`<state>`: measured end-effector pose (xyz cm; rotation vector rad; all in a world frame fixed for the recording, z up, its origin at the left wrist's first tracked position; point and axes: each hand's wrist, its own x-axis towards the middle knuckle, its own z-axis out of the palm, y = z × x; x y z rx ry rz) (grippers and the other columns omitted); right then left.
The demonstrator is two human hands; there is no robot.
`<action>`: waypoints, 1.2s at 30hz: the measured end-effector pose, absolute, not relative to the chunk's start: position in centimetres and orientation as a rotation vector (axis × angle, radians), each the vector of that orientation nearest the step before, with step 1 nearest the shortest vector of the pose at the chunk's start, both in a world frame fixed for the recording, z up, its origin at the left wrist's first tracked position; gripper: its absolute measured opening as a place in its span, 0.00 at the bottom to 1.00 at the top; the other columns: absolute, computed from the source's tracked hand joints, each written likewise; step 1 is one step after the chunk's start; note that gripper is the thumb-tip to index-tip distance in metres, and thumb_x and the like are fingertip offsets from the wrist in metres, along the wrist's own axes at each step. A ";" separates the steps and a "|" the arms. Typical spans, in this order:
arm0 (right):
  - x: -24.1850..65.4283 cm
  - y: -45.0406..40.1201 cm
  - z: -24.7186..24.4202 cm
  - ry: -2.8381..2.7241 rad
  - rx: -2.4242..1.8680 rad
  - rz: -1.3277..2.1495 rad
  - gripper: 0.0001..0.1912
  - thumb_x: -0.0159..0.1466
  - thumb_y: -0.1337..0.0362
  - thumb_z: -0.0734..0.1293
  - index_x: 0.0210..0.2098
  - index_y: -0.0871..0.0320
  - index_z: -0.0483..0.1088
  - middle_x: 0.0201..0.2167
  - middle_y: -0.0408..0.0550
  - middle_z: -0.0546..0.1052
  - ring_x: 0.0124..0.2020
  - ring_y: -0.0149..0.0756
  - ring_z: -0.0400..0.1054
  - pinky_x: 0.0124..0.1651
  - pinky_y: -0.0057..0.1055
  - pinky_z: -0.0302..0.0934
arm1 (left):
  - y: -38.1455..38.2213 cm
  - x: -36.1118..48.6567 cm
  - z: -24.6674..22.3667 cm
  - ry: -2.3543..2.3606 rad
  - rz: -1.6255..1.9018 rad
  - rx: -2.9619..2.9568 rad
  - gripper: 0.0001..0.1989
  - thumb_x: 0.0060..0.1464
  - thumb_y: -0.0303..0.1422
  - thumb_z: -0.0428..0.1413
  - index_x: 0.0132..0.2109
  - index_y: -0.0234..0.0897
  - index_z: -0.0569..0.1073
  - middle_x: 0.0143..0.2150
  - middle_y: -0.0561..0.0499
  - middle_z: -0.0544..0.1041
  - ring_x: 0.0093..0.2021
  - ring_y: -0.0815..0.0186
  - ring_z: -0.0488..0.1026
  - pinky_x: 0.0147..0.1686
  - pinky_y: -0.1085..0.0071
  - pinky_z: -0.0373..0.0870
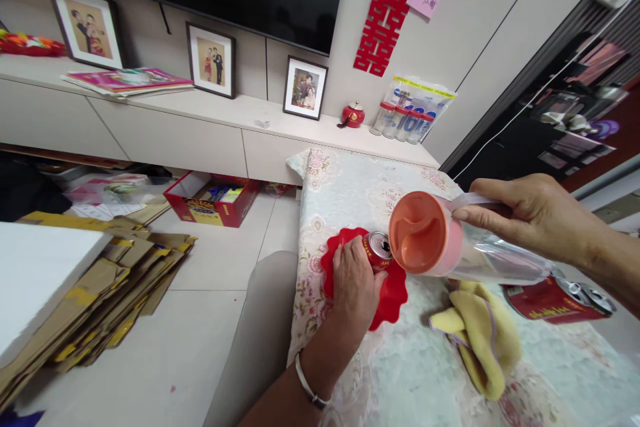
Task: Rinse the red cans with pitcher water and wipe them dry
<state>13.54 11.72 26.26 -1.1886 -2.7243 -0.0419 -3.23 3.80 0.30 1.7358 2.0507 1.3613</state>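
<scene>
My left hand (354, 280) is wrapped around a red drink can (378, 248), whose opened top faces up. The can stands on a red plate with a wavy rim (393, 300). In my right hand (533, 213) is the handle of a clear plastic pitcher (495, 260), tipped onto its side with its orange top (419, 233) toward the can. The orange top is beside the can's upper edge; whether they touch I cannot tell. No stream of liquid shows. A folded yellow cloth (483, 337) lies below the pitcher, near more red cans (545, 299).
A flowered tablecloth (345, 180) covers the table. Behind it, a low cabinet (200, 127) bears framed photos (306, 88), a small red pot (353, 115) and red-lidded jars (395, 121). Flattened cardboard (120, 287) and a red box (213, 203) lie on the floor at left.
</scene>
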 end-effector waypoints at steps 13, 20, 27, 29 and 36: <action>13.4 11.7 26.3 -2.713 -1.187 -0.019 0.37 0.68 0.27 0.60 0.27 0.56 0.70 0.19 0.35 0.57 0.22 0.28 0.49 0.27 0.31 0.46 | 3.7 -3.3 0.9 2.065 1.322 1.729 0.40 0.52 0.24 0.72 0.66 0.36 0.62 0.59 0.37 0.77 0.63 0.43 0.75 0.66 0.43 0.72; 13.3 11.6 26.3 -2.707 -1.171 -0.008 0.37 0.68 0.28 0.60 0.27 0.55 0.69 0.19 0.35 0.56 0.22 0.28 0.49 0.26 0.32 0.45 | 3.8 -3.3 0.3 2.050 1.341 1.746 0.41 0.52 0.25 0.71 0.68 0.37 0.61 0.60 0.38 0.77 0.64 0.43 0.74 0.66 0.42 0.71; 13.4 11.8 26.2 -2.711 -1.147 -0.010 0.37 0.68 0.28 0.61 0.25 0.55 0.67 0.19 0.35 0.55 0.22 0.27 0.48 0.25 0.30 0.44 | 3.8 -3.4 0.5 2.018 1.361 1.733 0.41 0.52 0.24 0.71 0.67 0.39 0.61 0.61 0.39 0.76 0.64 0.44 0.75 0.67 0.42 0.71; 13.5 12.0 26.1 -2.707 -1.119 -0.016 0.37 0.68 0.28 0.61 0.25 0.55 0.67 0.18 0.35 0.55 0.21 0.27 0.47 0.25 0.30 0.44 | 3.7 -3.4 0.6 2.022 1.360 1.731 0.41 0.52 0.24 0.72 0.67 0.38 0.61 0.60 0.38 0.77 0.64 0.43 0.75 0.66 0.42 0.72; 13.8 12.7 25.8 -2.713 -1.075 -0.030 0.35 0.68 0.30 0.62 0.25 0.55 0.67 0.17 0.35 0.55 0.19 0.27 0.46 0.23 0.29 0.43 | 3.7 -3.3 0.6 2.038 1.353 1.735 0.41 0.51 0.24 0.72 0.66 0.38 0.60 0.60 0.39 0.77 0.64 0.43 0.75 0.66 0.43 0.72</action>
